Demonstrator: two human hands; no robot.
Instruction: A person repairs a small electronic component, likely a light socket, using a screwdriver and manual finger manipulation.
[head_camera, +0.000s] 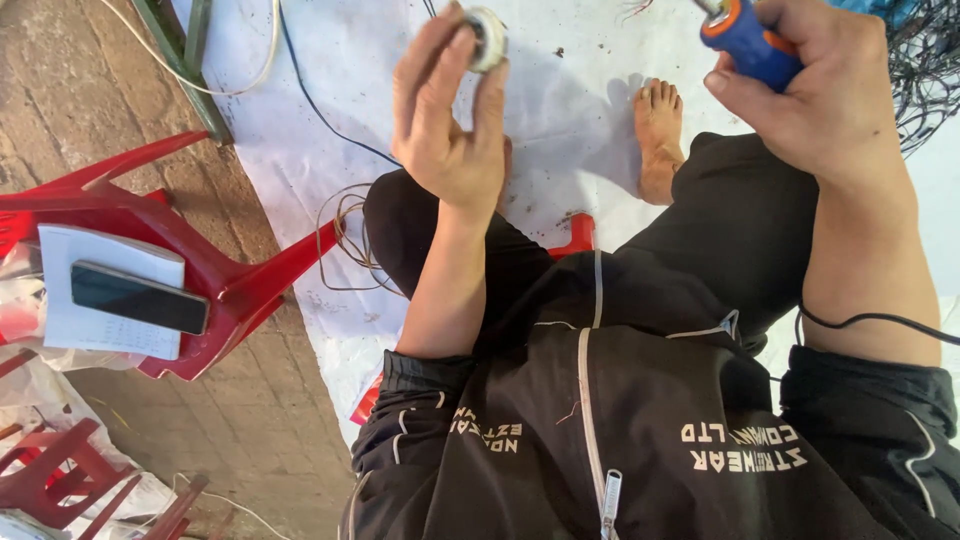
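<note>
Between left fingers (470, 60), round metallic part (487, 38)

Round part (487, 38): white and silvery grey, dark at centre. Tool handle (748, 42): blue with an orange collar. Cable (870, 322): black. Jacket (640, 440): black, thin pale piping, pale lettering. Trousers (745, 225): black. Floor sheet (570, 110): white, speckled with dark flecks. Chair (215, 275): red. Phone (138, 297): black, glossy. Notepad (105, 330): white. Wire coil (345, 240): brownish. Pavement (70, 90): brown-grey brick pattern.
</note>
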